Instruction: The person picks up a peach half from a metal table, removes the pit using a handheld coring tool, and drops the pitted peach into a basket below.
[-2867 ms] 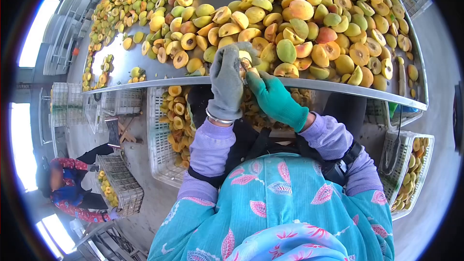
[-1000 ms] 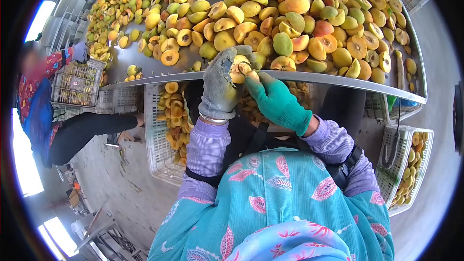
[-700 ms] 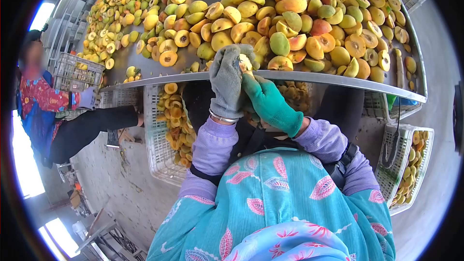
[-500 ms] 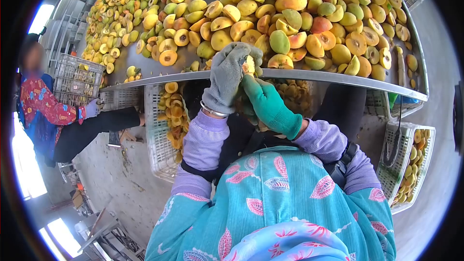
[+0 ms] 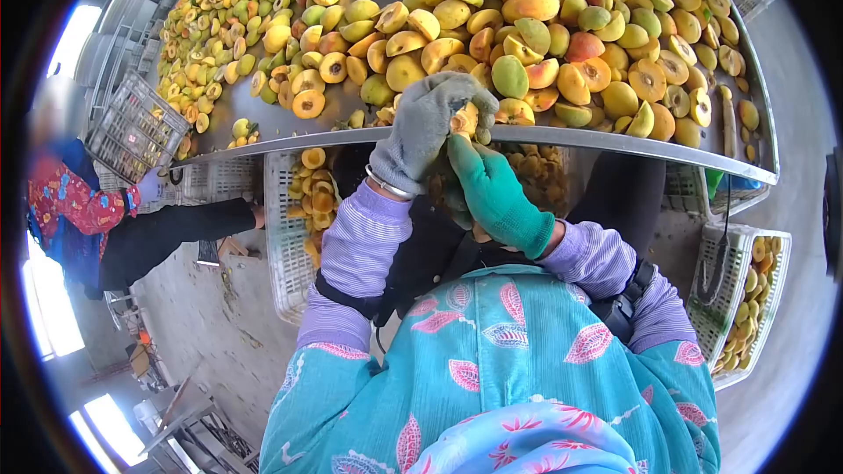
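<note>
My left hand (image 5: 430,127), in a grey glove, is closed around a cut peach half (image 5: 464,120) just over the front rim of the metal table (image 5: 360,136). Its orange flesh faces me, with a dark spot at its upper edge. My right hand (image 5: 499,200), in a green glove, is closed too, its thumb pressed up against the lower side of the peach. Whatever the right fingers hold is hidden under the hands. Many halved yellow and green peaches (image 5: 645,79) lie on the table beyond my hands, several with stones showing.
Below the table edge stand a white crate (image 5: 288,246) of peach halves on the left and another crate (image 5: 716,298) on the right. More fruit sits beneath my hands. At far left a person (image 5: 75,202) holds a tilted grey crate (image 5: 138,127) beside the table.
Both my hands have shifted slightly right, and the left has turned, showing more of the peach flesh. At left, the person's crate has tilted, and the person has leaned.
</note>
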`<state>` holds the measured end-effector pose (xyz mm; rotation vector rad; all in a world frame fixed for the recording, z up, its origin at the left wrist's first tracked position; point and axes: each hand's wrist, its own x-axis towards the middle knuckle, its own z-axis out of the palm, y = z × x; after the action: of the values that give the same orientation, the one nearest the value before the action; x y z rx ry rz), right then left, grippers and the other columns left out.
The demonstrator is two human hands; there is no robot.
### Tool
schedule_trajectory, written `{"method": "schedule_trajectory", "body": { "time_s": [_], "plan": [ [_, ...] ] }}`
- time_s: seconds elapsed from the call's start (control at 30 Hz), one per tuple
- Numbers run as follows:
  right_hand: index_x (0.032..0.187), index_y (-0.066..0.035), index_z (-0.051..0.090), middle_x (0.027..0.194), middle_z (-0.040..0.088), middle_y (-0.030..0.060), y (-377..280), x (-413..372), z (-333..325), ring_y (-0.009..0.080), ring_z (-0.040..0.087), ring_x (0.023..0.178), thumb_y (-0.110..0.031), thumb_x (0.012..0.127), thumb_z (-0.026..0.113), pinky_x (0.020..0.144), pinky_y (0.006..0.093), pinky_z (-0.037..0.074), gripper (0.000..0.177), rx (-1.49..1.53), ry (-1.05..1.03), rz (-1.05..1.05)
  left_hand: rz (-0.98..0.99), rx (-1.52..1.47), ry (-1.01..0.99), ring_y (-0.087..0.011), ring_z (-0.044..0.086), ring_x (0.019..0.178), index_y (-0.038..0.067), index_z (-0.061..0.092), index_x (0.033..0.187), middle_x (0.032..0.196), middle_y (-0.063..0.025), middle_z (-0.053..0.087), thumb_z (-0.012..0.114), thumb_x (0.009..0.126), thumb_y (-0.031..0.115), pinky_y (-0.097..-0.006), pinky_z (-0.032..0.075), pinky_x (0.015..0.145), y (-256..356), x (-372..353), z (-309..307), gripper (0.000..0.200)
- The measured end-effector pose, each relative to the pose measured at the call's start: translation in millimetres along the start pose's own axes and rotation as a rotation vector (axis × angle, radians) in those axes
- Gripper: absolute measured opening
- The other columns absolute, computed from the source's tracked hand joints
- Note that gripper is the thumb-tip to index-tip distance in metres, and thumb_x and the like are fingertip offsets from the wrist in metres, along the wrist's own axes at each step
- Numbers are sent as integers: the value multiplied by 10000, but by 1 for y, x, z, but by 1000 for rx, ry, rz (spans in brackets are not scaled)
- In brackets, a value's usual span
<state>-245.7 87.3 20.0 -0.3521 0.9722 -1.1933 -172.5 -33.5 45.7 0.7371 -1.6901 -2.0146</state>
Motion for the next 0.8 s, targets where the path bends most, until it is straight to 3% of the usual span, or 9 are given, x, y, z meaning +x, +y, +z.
{"method": "schedule_trajectory", "body": {
  "time_s": [0.03,0.07,0.2,0.3,0.43,0.47,0.6,0.7,0.8],
  "plan": [
    [861,-97,524,573,477,13,5,1,-5,118,415,393,-540,1002,431,362,270,344,474,-30,-2,-14,-24,-35,-37,-138,623,658,19,650,893,740,-49,621,571,871,97,-269,512,630,-4,4,-4,113],
    [869,-85,524,566,475,21,3,3,-5,128,430,392,-534,1002,429,358,280,362,478,-61,-8,-35,473,528,-179,-135,622,663,6,643,897,751,-53,625,546,894,98,-270,514,630,-3,7,-9,133],
    [854,-88,530,561,481,24,-7,1,2,136,429,383,-541,1002,420,354,279,356,489,13,-9,-50,47,-44,98,-140,638,699,3,651,927,799,-64,643,526,970,209,-266,540,662,-3,4,3,244],
    [853,-110,532,559,474,16,-13,5,4,138,417,381,-553,1000,422,361,278,345,480,43,-14,-33,126,-147,282,-147,647,713,12,658,928,815,-60,653,553,960,223,-266,548,668,2,0,19,238],
    [867,-158,528,563,440,-34,-19,-4,2,106,386,391,-564,1004,420,390,273,336,442,213,-161,151,593,859,-284,-164,646,749,17,644,893,813,-65,648,517,986,217,-288,539,689,13,13,-22,255],
    [876,-156,526,567,437,-42,-18,-5,2,102,388,394,-560,1009,407,402,275,348,442,311,-251,170,361,699,-428,-171,631,754,36,631,947,831,-70,634,510,992,225,-293,529,698,15,17,-28,229],
    [922,-140,516,585,437,-58,-8,11,0,97,394,401,-543,1033,345,471,289,411,451,931,-660,192,-1,-691,-53,-178,623,776,19,581,1071,912,-78,633,527,978,244,-288,525,707,-17,5,-1,250],
    [916,-138,551,596,437,-65,-4,9,-15,91,428,450,-545,1028,362,516,308,429,463,969,-885,195,414,465,482,-203,649,807,6,587,1064,924,-84,650,518,988,261,-300,537,716,-25,-25,6,275],
    [905,-133,539,590,451,-50,1,-12,-45,105,440,432,-541,1029,357,450,300,426,463,774,-652,229,72,-75,516,-178,673,857,27,648,1077,964,-100,692,582,942,247,-252,530,748,-13,-81,-66,267]
  ]
}}
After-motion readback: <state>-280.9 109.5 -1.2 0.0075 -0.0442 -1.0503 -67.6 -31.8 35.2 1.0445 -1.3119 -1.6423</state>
